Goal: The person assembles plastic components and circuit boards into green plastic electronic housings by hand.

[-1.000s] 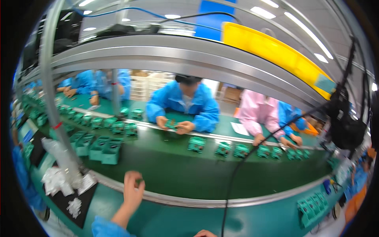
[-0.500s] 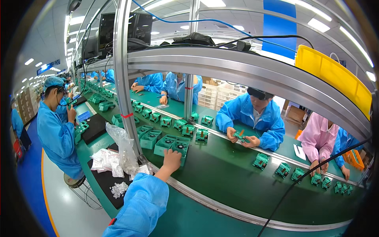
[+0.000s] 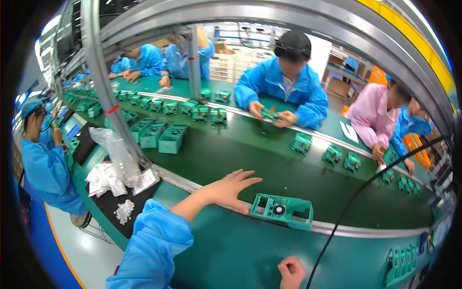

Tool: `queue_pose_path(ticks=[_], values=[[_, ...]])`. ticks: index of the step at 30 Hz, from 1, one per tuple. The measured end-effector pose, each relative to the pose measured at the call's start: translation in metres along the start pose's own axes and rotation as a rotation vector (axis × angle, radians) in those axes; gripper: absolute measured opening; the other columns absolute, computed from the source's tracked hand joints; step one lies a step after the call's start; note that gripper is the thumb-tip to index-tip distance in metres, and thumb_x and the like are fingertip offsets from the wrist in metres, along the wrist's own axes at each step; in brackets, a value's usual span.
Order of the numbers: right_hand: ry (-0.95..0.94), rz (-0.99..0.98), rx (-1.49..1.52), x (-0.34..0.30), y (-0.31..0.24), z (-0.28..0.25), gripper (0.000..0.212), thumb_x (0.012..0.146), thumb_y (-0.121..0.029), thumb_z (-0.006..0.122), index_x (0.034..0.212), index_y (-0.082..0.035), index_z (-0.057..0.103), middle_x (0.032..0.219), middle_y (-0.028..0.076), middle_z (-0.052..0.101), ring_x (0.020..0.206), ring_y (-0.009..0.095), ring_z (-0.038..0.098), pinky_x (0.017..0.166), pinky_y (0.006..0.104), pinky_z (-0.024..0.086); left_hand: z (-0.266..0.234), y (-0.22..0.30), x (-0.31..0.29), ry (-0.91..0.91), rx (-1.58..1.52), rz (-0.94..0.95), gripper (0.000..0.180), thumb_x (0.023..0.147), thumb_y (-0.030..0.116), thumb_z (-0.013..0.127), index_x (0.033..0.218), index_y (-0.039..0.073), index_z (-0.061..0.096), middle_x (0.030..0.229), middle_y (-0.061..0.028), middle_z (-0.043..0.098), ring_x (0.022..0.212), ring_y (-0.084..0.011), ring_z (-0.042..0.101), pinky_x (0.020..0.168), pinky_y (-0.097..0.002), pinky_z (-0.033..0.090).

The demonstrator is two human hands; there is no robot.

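Note:
My left hand (image 3: pixel 226 189) reaches over the near edge of the conveyor belt, open, with fingers spread. Just right of it, a green plastic housing (image 3: pixel 282 210) with a round black part in its middle lies across the belt's near metal rail. The thumb is close to its left end; whether they touch I cannot tell. My right hand (image 3: pixel 291 272) shows at the lower edge, nearer to me than the housing, with fingers curled in; anything inside them is hidden. Several similar green housings (image 3: pixel 173 137) stand farther left on the belt.
A metal post (image 3: pixel 103 82) rises left of my left arm. Plastic bags (image 3: pixel 111 178) and small clear pieces (image 3: pixel 124 212) lie on a black mat. A black cable (image 3: pixel 356 197) crosses at right. Across the belt, a person's hands (image 3: pixel 272 115) hold a green assembly. Green housings (image 3: pixel 402 265) stand lower right.
My left hand has moved right and nearer from the housing group, and its fingers have spread. One housing now lies apart by the near rail. My right hand has come into view.

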State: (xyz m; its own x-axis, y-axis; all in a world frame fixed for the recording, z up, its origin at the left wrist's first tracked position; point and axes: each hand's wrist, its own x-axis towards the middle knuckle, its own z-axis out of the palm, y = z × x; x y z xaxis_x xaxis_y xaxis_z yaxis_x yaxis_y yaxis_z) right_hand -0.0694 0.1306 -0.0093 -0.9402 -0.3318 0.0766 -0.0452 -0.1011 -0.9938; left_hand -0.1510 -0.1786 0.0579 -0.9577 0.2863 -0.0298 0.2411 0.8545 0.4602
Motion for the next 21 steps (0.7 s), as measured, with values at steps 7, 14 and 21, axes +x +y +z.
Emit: queue_pose_path(ticks=[7, 14, 21], values=[[0.347, -0.17, -0.019, 0.026, 0.003, -0.02, 0.007, 0.075, 0.002, 0.058, 0.073, 0.0, 0.052, 0.077, 0.005, 0.049, 0.07, 0.012, 0.049, 0.062, 0.022, 0.04, 0.051, 0.038, 0.033, -0.077, 0.065, 0.106, 0.102, 0.055, 0.046, 0.074, 0.137, 0.02, 0.019, 0.141, -0.0191, 0.013, 0.127, -0.0455, 0.013, 0.102, -0.0522, 0.019], [0.392, -0.207, -0.192, 0.023, 0.0, -0.035, 0.014, 0.079, -0.013, 0.06, 0.076, -0.002, 0.051, 0.087, 0.005, 0.048, 0.066, 0.009, 0.044, 0.059, 0.0205, 0.035, 0.073, 0.063, 0.009, 0.236, -0.008, 0.164, 0.08, 0.052, 0.025, 0.07, 0.124, 0.014, 0.038, 0.113, -0.0158, 0.045, 0.093, -0.033, 0.045, 0.084, -0.0415, 0.038], [0.021, -0.329, -1.005, 0.021, -0.059, -0.006, 0.01, 0.07, -0.015, 0.066, 0.072, -0.008, 0.059, 0.125, 0.015, 0.041, 0.121, 0.039, 0.024, 0.096, 0.0498, 0.022, 0.111, 0.14, -0.095, 0.515, 0.087, -0.065, 0.067, 0.046, 0.023, 0.074, 0.109, 0.016, 0.052, 0.112, -0.0122, 0.044, 0.086, -0.0294, 0.043, 0.072, -0.0405, 0.036]])
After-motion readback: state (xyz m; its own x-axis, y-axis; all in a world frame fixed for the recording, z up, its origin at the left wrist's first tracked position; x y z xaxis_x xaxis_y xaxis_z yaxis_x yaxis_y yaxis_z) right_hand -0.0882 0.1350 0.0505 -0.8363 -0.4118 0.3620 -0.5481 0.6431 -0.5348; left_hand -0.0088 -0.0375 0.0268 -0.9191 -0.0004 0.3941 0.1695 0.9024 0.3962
